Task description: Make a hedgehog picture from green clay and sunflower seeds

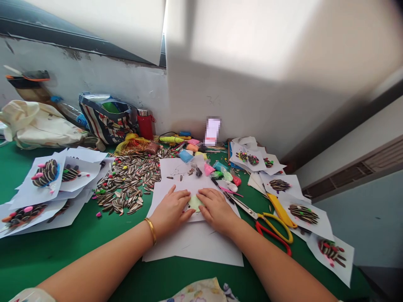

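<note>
pale green clay flat between two hands

toward the near edge of the green table point(63, 243), a lower white sheet point(195, 247) shows from under an upper white sheet point(190, 183). on the upper one rest the left hand point(170, 209), a gold bangle point(151, 231) at its wrist, and the right hand point(217, 209); both are palm down, fingers loosely extended, with no pinch showing. the flattened pale green modelling clay point(195, 203) lies between them, toward the upper sheet's near edge, fingertips touching its left and right borders; what sits under the fingers is hidden. it should prove light, soft, slightly tacky, easily dented or torn where thin, so the rim, under flat finger pads, looks the safest hold. off the upper sheet's right edge lie red-and-yellow-handled scissors point(257, 216); striped sunflower seeds point(126, 180) spread past its far left corner. a red vacuum flask point(145, 126) stands at the table's far edge.
</note>
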Tool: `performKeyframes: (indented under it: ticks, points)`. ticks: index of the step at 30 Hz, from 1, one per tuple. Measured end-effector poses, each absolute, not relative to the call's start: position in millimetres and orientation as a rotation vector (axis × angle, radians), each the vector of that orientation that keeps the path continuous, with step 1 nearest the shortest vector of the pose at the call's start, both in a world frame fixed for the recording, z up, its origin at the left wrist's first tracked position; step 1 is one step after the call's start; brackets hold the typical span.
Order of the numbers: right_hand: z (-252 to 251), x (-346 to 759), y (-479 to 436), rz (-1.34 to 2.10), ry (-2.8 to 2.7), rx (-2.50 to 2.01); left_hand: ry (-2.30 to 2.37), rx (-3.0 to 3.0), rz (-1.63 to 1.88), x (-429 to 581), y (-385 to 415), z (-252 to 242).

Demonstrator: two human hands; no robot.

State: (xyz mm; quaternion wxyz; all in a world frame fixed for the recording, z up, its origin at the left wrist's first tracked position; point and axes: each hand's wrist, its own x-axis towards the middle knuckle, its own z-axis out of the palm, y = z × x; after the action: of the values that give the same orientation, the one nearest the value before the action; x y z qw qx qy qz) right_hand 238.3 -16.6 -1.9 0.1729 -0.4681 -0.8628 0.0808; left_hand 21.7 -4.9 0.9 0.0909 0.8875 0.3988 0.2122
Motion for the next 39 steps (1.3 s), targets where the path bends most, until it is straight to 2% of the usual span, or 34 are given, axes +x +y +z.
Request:
performKeyframes:
  ticks: [39]
  points:
    - [-8, 238, -13, 0.262, -2.437, -1.405, 1.254, 2.672, 0.559, 19, -6, -4]
